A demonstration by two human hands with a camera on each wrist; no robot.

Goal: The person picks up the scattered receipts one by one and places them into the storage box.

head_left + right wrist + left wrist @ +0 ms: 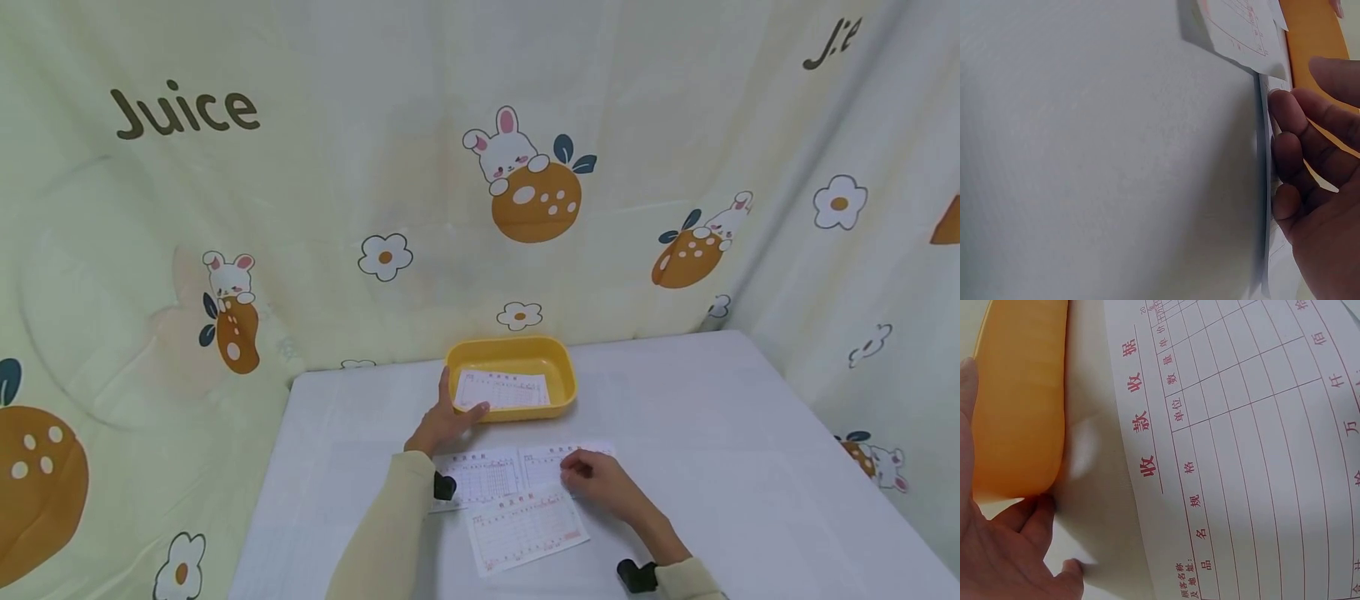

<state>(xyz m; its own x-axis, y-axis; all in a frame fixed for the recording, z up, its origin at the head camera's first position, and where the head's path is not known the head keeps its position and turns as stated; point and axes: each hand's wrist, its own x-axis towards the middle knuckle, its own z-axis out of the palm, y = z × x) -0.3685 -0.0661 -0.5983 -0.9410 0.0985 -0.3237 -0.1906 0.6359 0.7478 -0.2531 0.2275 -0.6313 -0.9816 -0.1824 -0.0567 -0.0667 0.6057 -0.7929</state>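
Note:
A yellow plastic tray [564, 400] stands at the back of the table, with one receipt slip [502, 388] lying in it. My left hand [442, 423] grips the tray's near left corner, thumb over the front rim and fingers along the outer side. Three more receipt slips lie in front of the tray: a left one [487, 479], a right one [536, 468] and a nearer, tilted one [527, 529] that overlaps them. Over the right slip, my right hand [600, 482] has loosely bent fingers [1289, 112] touching the paper, its thumb apart from them.
A white cloth [697, 467] covers the table. Behind it and at the sides hangs a pale curtain [435, 183] printed with rabbits, fruit and flowers. A black wrist device [637, 575] sits by the right sleeve.

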